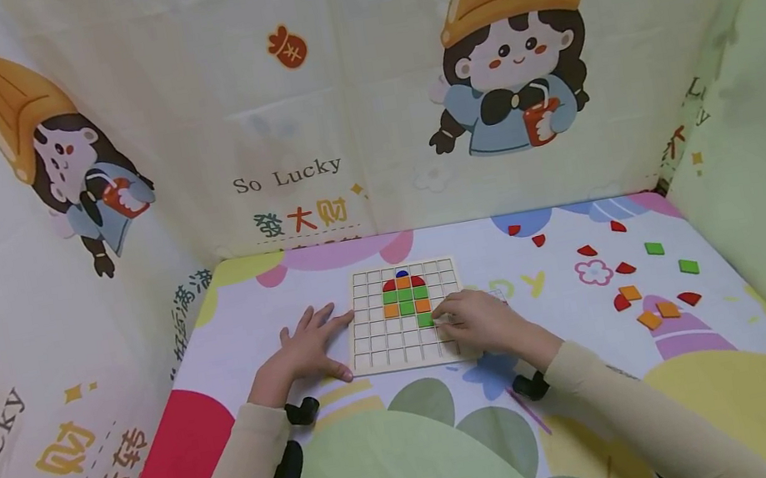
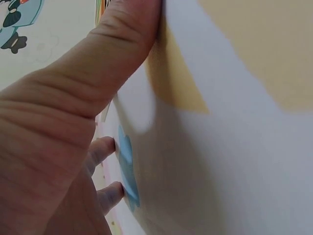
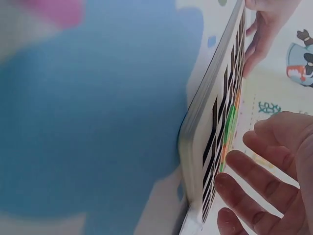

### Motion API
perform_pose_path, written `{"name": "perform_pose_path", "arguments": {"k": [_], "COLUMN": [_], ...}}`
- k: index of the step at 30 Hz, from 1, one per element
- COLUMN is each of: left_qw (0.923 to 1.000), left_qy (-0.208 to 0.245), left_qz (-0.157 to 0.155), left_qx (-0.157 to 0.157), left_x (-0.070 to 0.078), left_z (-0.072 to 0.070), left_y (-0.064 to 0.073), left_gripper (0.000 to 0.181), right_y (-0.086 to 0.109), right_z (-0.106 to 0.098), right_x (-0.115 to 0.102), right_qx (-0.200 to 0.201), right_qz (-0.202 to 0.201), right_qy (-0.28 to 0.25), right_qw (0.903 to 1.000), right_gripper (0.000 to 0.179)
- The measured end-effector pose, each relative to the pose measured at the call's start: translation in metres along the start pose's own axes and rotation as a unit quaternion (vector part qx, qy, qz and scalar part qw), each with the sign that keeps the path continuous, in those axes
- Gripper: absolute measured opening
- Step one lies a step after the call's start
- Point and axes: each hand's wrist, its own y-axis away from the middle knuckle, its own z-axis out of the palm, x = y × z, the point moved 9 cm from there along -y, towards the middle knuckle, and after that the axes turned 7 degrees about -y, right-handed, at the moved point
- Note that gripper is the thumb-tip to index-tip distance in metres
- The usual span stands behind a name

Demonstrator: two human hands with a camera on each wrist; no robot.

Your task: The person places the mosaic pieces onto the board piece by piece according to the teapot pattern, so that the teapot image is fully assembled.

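Note:
A pale grid board [image 1: 379, 350] lies in the middle of the table, with a pattern of coloured tiles in its cells. Green and orange squares make up its body, a red piece [image 1: 389, 285] sits at each upper side, and a blue piece [image 1: 402, 274] tops it. My left hand [image 1: 304, 348] spreads its fingers along the board's left edge, thumb by the near corner. Over the board's right side, my right hand [image 1: 482, 319] has its fingertips at the lowest green square [image 1: 425, 320]. In the right wrist view its fingers [image 3: 239, 196] are loosely bent, with nothing visible between them.
Loose pieces lie scattered at the right: several red wedges [image 1: 625, 268], orange squares [image 1: 667, 309] and two green squares [image 1: 689, 267]. A printed cartoon cloth [image 1: 419, 453] covers the table. Printed curtains [image 1: 391, 102] stand behind it and at both sides.

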Motion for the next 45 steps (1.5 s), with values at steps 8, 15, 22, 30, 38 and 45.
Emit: {"name": "perform_pose_path", "arguments": {"k": [8,15,22,30,38,45], "left_qw": [1.0000,1.0000,1.0000,1.0000,1.0000,1.0000], "left_qy": [0.006,-0.003,-0.009,-0.007,-0.003,-0.005], "left_qz": [-0.005,-0.002,0.003,0.004,0.004,0.004], "left_qx": [-0.003,0.000,0.002,0.000,-0.001,0.000], "left_x": [0.000,-0.001,-0.001,0.000,0.001,0.000], "left_z": [0.000,0.002,0.001,0.001,0.001,0.001], "left_y": [0.002,-0.001,0.000,0.000,0.001,0.000], "left_gripper": [0.117,0.117,0.118,0.118,0.118,0.119], "right_y": [0.015,0.028,0.042,0.063,0.089,0.106], "right_z": [-0.012,-0.022,-0.030,-0.043,-0.061,-0.079], "right_x": [0.017,0.032,0.043,0.068,0.097,0.116], "right_qx": [0.012,0.017,0.038,0.042,0.035,0.036], "right_qz": [0.023,0.035,0.023,0.046,0.099,0.124], "right_qy": [0.010,0.014,0.019,0.035,0.035,0.043], "right_qw": [0.9996,0.9991,0.9989,0.9974,0.9939,0.9906], "right_gripper": [0.024,0.021,0.018,0.018,0.023,0.025]}}
